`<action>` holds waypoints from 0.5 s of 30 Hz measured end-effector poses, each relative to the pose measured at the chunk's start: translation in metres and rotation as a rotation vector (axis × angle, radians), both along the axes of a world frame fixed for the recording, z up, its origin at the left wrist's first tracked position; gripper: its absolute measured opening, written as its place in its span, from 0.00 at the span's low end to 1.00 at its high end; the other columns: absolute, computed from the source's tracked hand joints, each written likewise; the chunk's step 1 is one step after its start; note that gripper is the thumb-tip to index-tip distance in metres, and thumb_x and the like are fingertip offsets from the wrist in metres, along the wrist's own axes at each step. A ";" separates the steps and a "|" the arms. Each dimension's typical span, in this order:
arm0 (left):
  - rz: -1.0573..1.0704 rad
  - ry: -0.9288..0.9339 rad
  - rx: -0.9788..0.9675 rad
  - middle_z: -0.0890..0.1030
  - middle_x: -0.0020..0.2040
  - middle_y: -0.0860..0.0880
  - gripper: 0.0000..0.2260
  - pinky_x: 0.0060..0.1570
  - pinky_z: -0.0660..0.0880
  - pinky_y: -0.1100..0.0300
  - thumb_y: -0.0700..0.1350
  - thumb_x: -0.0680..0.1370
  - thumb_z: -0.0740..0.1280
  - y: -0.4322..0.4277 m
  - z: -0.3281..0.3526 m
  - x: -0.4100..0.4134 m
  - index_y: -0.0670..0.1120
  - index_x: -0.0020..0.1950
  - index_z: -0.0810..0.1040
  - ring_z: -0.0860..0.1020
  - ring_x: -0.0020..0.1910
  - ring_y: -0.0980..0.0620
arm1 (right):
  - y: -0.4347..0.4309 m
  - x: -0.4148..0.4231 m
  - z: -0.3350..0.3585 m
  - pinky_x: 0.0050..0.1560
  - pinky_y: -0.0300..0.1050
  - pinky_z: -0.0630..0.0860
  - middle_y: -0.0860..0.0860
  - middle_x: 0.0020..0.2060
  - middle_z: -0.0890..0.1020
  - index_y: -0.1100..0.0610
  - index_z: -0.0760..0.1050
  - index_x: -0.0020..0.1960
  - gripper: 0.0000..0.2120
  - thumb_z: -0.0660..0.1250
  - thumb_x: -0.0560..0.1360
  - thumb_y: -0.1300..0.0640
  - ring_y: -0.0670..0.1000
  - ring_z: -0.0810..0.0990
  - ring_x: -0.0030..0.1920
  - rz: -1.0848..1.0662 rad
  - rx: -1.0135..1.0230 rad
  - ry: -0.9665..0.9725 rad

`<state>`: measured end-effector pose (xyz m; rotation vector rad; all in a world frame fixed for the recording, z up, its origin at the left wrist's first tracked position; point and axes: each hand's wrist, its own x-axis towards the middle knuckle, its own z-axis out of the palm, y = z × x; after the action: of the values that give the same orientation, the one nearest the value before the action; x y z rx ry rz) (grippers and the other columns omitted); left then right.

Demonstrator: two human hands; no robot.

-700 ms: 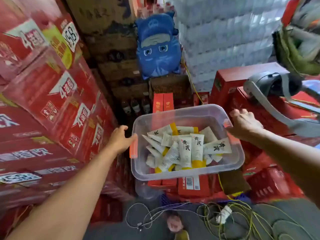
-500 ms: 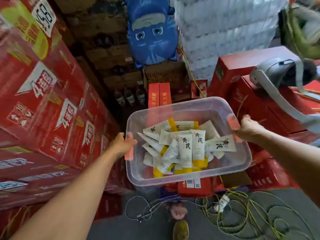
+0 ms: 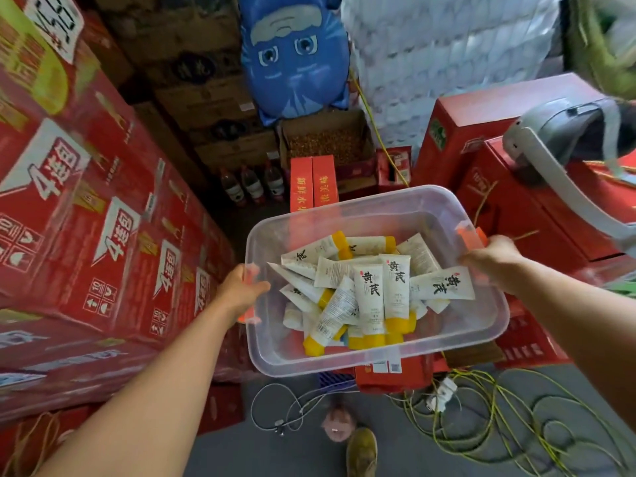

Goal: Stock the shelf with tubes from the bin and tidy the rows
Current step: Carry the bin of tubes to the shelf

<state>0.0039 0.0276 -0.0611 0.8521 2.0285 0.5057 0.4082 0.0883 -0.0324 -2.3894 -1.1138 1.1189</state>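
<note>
A person holds a clear plastic bin (image 3: 378, 368) off the floor at the centre of the frame. The left hand (image 3: 241, 290) has its fingers curled over the left rim, and the right hand (image 3: 488, 259) grips the right rim beside an orange latch (image 3: 469, 237). The load looks liable to shift: the bin hangs from only 2 narrow holds, and a tilt would send the loose tubes (image 3: 368, 290) sliding to 1 side or over the wall. Yellow cables (image 3: 481, 407) looped on the floor at lower right (close to the person's shoe (image 3: 361, 452)) could catch a step. The tubes lie in a jumbled heap in the bin's middle, white with yellow caps and bold black characters, pointing every way. No shelf is in view.
</note>
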 end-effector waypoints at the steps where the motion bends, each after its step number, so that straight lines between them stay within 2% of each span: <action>1: -0.006 0.038 0.030 0.74 0.58 0.49 0.21 0.29 0.78 0.54 0.43 0.73 0.73 -0.002 0.001 0.000 0.53 0.63 0.70 0.77 0.54 0.42 | -0.001 0.000 0.001 0.49 0.54 0.79 0.61 0.48 0.80 0.63 0.73 0.56 0.22 0.75 0.66 0.60 0.62 0.80 0.47 -0.013 0.020 0.006; 3: 0.044 0.132 0.077 0.72 0.58 0.50 0.33 0.37 0.79 0.53 0.44 0.71 0.75 -0.007 0.002 0.003 0.52 0.71 0.63 0.76 0.53 0.42 | -0.003 0.001 0.001 0.48 0.53 0.80 0.60 0.45 0.81 0.62 0.75 0.52 0.20 0.76 0.64 0.58 0.61 0.81 0.44 -0.025 0.044 0.007; 4: 0.102 0.134 0.071 0.73 0.59 0.49 0.34 0.42 0.79 0.51 0.45 0.70 0.75 -0.009 0.001 0.004 0.49 0.72 0.62 0.77 0.53 0.42 | -0.004 0.002 0.001 0.46 0.52 0.80 0.60 0.44 0.82 0.62 0.76 0.50 0.19 0.77 0.63 0.58 0.60 0.81 0.43 -0.028 0.054 0.008; 6: 0.184 0.039 0.029 0.78 0.57 0.42 0.24 0.46 0.80 0.46 0.45 0.72 0.74 -0.010 0.001 0.008 0.42 0.65 0.71 0.78 0.51 0.41 | -0.004 0.002 0.002 0.46 0.53 0.80 0.61 0.43 0.81 0.62 0.77 0.49 0.17 0.76 0.64 0.58 0.61 0.81 0.42 -0.033 0.071 0.026; 8: 0.202 -0.032 -0.011 0.79 0.53 0.41 0.15 0.48 0.80 0.44 0.44 0.74 0.72 -0.006 0.003 0.009 0.43 0.59 0.75 0.78 0.50 0.41 | -0.003 0.001 0.003 0.47 0.54 0.80 0.61 0.44 0.81 0.62 0.76 0.51 0.16 0.76 0.66 0.60 0.61 0.81 0.42 -0.022 0.079 0.045; 11: 0.194 -0.028 -0.012 0.80 0.51 0.42 0.15 0.52 0.79 0.41 0.44 0.73 0.71 -0.004 0.002 0.006 0.45 0.59 0.77 0.79 0.50 0.40 | -0.003 0.000 0.004 0.48 0.55 0.80 0.61 0.43 0.79 0.63 0.75 0.52 0.15 0.74 0.67 0.63 0.61 0.80 0.43 0.017 0.101 0.062; 13: 0.193 0.003 -0.009 0.80 0.50 0.42 0.15 0.49 0.80 0.42 0.44 0.73 0.72 -0.007 0.003 0.007 0.45 0.59 0.77 0.79 0.50 0.39 | -0.009 0.004 0.003 0.48 0.56 0.80 0.61 0.44 0.80 0.63 0.76 0.51 0.14 0.74 0.67 0.63 0.62 0.81 0.43 0.027 0.087 0.058; 15: 0.163 0.020 -0.005 0.79 0.50 0.41 0.13 0.38 0.80 0.48 0.42 0.74 0.71 -0.014 0.008 0.013 0.43 0.58 0.77 0.78 0.49 0.40 | -0.024 0.011 0.003 0.45 0.54 0.80 0.62 0.44 0.81 0.63 0.77 0.49 0.13 0.74 0.66 0.62 0.61 0.81 0.42 0.016 0.052 0.040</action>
<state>0.0166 0.0141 -0.0527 0.6947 2.1275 0.5848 0.4187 0.0644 -0.0298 -2.3127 -1.1362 1.1238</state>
